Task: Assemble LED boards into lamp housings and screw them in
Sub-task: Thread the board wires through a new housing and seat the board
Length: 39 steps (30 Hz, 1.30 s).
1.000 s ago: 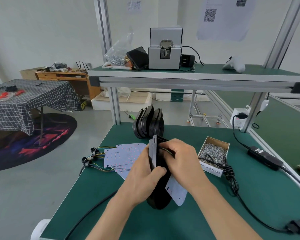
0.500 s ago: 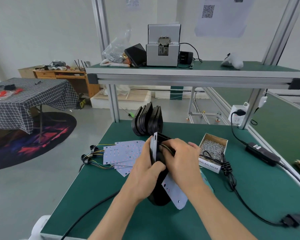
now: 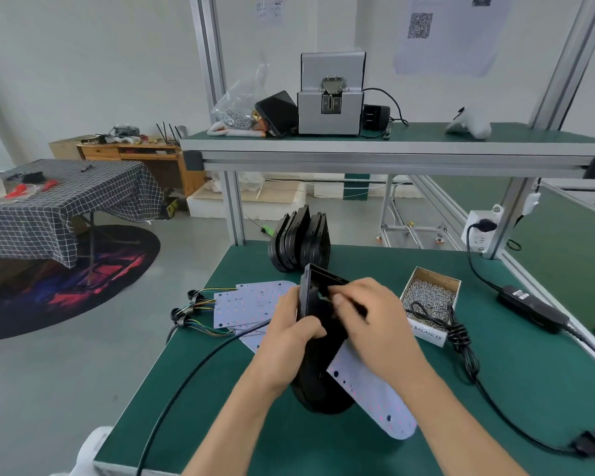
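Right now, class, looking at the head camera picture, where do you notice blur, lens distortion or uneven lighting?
Head view: the right hand is smeared by motion blur over the black housing; the aluminium frame posts lean outward from wide-angle distortion; lighting is soft and even, with only faint shadows on the green bench mat; the QR poster looks washed out and soft.

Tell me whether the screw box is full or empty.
Nearly full: the open cardboard screw box shows a heap of small silver screws close to its rim.

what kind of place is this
Likely a small electronics assembly workshop: an aluminium-frame workbench with a green mat, a box of screws, LED boards and stacked lamp housings.
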Available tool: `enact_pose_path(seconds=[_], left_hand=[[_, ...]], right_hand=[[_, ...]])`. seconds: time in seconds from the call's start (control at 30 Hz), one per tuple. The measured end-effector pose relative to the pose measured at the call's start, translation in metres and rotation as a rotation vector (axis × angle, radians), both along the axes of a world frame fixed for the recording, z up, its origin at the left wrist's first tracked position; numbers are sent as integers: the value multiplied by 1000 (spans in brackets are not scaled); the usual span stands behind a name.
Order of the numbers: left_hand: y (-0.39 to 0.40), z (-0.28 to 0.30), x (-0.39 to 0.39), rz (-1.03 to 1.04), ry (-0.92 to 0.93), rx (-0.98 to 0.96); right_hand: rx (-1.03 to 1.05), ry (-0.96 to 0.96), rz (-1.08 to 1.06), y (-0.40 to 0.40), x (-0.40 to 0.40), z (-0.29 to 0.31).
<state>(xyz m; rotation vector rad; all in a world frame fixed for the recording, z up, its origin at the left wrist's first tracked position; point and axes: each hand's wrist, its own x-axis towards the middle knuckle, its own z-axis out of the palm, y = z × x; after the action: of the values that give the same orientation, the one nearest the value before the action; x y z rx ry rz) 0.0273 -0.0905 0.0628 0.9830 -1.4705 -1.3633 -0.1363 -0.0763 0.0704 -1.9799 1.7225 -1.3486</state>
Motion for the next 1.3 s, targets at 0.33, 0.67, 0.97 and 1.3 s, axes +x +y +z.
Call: enact_pose_path(seconds=[0.33,0.67,0.97,1.3], left_hand=[[-4,-14,15,-95,251,71],[-6,-15,6,-83,304,294],[-16,-13,12,17,392,438],[-15,-14,8,-40,444,465]], right_hand=[[438,-326,196,-6,-45,-5],[369,-691,-34,-9,-17,-4],[118,-126,-136,14,-31,-2],[142,550,283,15,-28,24]])
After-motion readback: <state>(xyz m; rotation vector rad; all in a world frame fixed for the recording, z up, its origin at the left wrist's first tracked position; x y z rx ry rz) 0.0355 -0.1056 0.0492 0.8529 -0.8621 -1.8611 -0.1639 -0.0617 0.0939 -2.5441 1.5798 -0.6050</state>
